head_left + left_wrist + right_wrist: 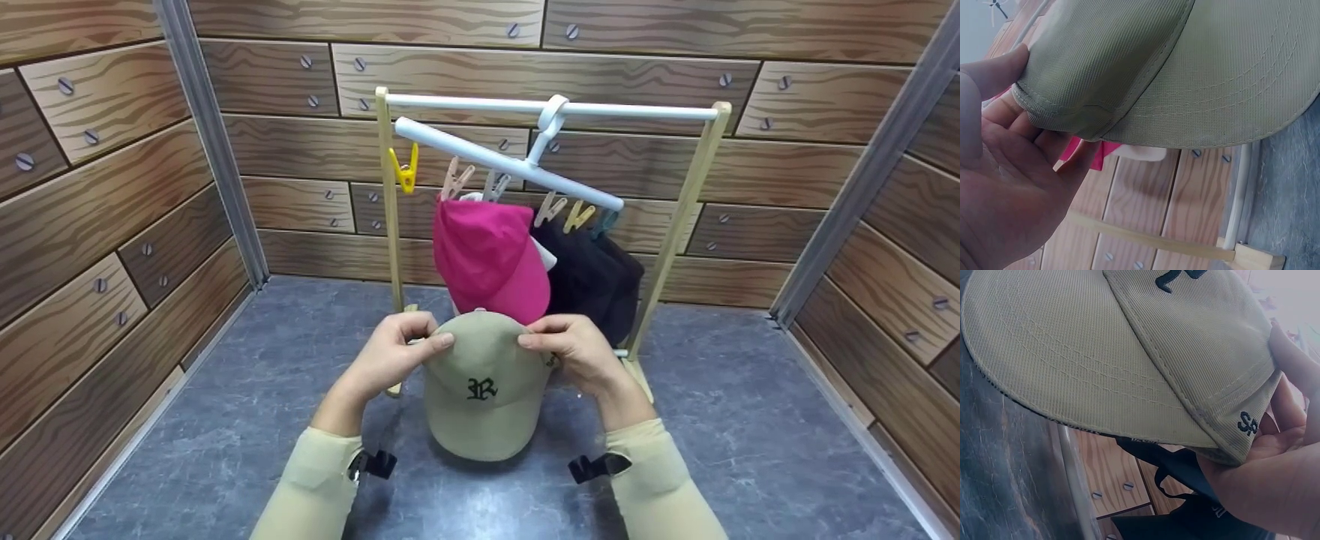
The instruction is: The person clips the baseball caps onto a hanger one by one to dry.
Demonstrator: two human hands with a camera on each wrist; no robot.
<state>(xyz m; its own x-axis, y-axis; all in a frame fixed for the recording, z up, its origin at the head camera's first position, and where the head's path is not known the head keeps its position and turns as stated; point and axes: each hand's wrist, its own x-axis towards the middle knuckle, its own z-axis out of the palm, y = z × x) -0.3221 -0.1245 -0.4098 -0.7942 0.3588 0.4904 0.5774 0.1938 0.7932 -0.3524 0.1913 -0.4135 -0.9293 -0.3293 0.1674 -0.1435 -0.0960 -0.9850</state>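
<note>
A khaki baseball cap (484, 420) with a dark letter on its front hangs between both hands, brim down and toward me. My left hand (397, 352) pinches its left side between thumb and fingers; in the left wrist view the fingers (1078, 154) reach behind the cap's edge. On the opposite side my right hand (581, 352) grips the cap, thumb on the outside, near small dark lettering (1248, 423). Behind it a pink cap (487, 247) and black caps or cloth (592, 277) hang from a tilted white hanger (510, 161) by clothespins.
The hanger hooks over the white rail (630, 111) of a small wooden-legged rack (679, 225). A yellow clothespin (406, 169) hangs at the hanger's left end, beside a pinkish clothespin (454, 180). Wood-patterned walls (285, 142) enclose the grey marbled floor (202, 442).
</note>
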